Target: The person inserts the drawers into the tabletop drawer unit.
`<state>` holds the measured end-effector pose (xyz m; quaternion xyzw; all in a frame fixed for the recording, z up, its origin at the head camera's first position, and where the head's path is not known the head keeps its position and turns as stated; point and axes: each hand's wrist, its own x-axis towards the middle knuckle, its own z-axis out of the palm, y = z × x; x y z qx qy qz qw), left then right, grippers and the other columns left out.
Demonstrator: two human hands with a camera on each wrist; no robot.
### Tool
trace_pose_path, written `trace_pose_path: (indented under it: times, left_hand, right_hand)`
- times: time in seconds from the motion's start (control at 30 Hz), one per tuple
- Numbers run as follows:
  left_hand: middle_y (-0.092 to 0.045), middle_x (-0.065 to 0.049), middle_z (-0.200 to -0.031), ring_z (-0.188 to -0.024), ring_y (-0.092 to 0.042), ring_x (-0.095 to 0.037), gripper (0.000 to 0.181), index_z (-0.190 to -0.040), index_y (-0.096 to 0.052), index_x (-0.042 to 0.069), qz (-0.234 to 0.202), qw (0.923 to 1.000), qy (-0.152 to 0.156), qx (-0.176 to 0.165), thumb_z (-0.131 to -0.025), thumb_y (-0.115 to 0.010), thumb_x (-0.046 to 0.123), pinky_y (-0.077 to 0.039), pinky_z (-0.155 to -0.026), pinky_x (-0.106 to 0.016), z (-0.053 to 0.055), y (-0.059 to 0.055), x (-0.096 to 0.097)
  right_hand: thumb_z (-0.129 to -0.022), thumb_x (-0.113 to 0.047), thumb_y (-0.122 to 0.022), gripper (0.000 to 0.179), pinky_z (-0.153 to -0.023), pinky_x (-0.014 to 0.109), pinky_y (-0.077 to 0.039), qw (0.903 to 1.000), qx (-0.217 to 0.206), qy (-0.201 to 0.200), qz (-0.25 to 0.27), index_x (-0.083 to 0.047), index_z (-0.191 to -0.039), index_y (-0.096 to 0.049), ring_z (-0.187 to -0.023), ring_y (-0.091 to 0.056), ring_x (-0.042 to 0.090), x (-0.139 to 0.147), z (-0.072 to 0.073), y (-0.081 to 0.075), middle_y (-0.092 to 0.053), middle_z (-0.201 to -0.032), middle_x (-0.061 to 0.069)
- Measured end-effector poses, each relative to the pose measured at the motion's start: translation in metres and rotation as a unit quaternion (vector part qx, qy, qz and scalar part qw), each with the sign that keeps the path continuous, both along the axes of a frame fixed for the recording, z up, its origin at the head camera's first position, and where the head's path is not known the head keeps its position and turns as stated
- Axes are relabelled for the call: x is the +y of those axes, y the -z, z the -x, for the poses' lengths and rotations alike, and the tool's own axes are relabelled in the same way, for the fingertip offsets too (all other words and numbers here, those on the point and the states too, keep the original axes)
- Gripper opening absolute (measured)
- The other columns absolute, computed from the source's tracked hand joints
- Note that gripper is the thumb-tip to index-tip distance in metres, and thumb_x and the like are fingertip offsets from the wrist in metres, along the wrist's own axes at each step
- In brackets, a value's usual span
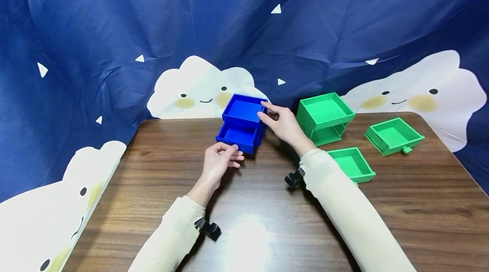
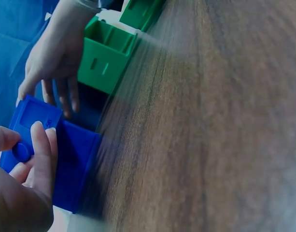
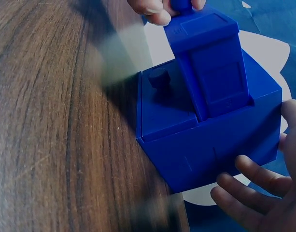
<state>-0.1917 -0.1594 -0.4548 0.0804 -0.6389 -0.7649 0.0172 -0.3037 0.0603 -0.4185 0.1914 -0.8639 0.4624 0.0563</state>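
A small blue cabinet (image 1: pixel 246 108) with a shallow tray on top stands at the back of the table. Its upper drawer (image 1: pixel 237 136) juts out at the front, and the inside looks bare. My left hand (image 1: pixel 218 162) pinches that drawer's round knob (image 2: pixel 22 152) between thumb and fingers. Over the cabinet's right top edge, my right hand (image 1: pixel 285 127) holds on with thumb and forefinger. Its other fingers (image 3: pixel 263 174) lie loosely along the side wall. Below, the lower drawer (image 3: pixel 167 113) sits flush in its slot, its own knob (image 3: pixel 160 79) showing.
To the right stands a green cabinet (image 1: pixel 326 110) with its front open. One green drawer (image 1: pixel 395 134) lies farther right; another green drawer (image 1: pixel 351 164) lies nearer, partly behind my right sleeve (image 1: pixel 344 204). A blue cloth (image 1: pixel 229 17) with cloud prints hangs behind the wooden table (image 1: pixel 164 157).
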Motion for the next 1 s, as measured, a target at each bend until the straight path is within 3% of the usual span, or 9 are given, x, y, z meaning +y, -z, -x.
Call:
trace_pose_path:
  times: [0.13,0.37,0.67,1.0]
  left_hand:
    - [-0.08,-0.016,-0.083,-0.066,-0.077,-0.014,0.013,-0.09,-0.064,0.005,-0.003,1.0,-0.001,-0.002,-0.102,-0.067,0.003,-0.062,-0.056,-0.027,0.003,0.001,0.002]
    - [-0.079,-0.029,-0.095,-0.067,-0.078,-0.014,0.01,-0.092,-0.065,0.005,0.004,1.0,0.0,-0.009,-0.102,-0.068,0.005,-0.062,-0.057,-0.027,0.008,0.001,0.003]
    - [-0.08,-0.014,-0.083,-0.065,-0.077,-0.013,0.009,-0.094,-0.064,0.004,0.003,0.9999,-0.003,-0.013,-0.102,-0.068,0.005,-0.062,-0.055,-0.027,0.017,-0.001,0.004]
    - [-0.079,-0.012,-0.079,-0.062,-0.075,-0.013,0.009,-0.095,-0.065,0.003,0.016,0.9997,-0.002,-0.015,-0.103,-0.069,0.007,-0.06,-0.051,-0.026,0.022,-0.005,0.005]
  right_hand:
    - [-0.107,-0.034,-0.07,0.05,-0.087,0.042,-0.058,1.0,-0.001,0.001,-0.003,-0.013,-0.152,-0.063,-0.099,-0.071,0.029,0.0,0.0,0.0,-0.075,-0.11,0.016]
    - [-0.107,-0.033,-0.07,0.05,-0.088,0.044,-0.058,1.0,0.001,0.001,-0.005,-0.013,-0.152,-0.063,-0.099,-0.07,0.03,0.0,0.001,0.001,-0.075,-0.111,0.018]
    - [-0.107,-0.034,-0.069,0.05,-0.089,0.044,-0.058,1.0,0.002,0.0,-0.002,-0.012,-0.152,-0.063,-0.1,-0.07,0.031,-0.001,0.0,0.001,-0.074,-0.111,0.018]
    - [-0.107,-0.033,-0.07,0.05,-0.084,0.039,-0.056,1.0,0.005,0.001,0.001,-0.012,-0.152,-0.063,-0.096,-0.07,0.029,-0.001,-0.001,0.001,-0.074,-0.106,0.016]
